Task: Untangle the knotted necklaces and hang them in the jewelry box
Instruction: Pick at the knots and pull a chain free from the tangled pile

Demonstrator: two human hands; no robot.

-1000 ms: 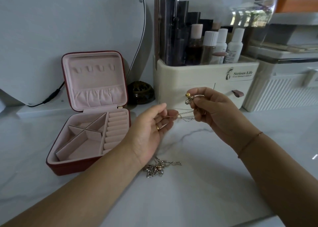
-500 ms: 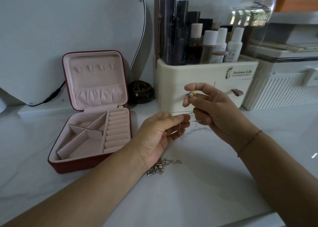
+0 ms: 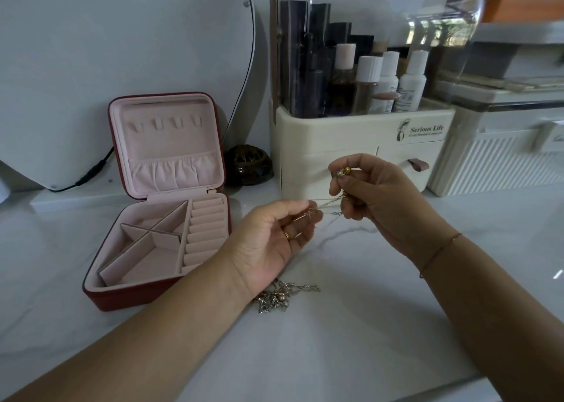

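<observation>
Now you're mid-untangling: your left hand (image 3: 274,243) and right hand (image 3: 375,194) pinch the necklace chain (image 3: 328,207); next, gently tease its strands apart.

In front of the cream organizer (image 3: 351,133), the left hand (image 3: 274,243) has drawn back from the right hand (image 3: 384,200), so the necklace chain (image 3: 328,201) now stretches between their fingers (image 3: 300,209).
</observation>
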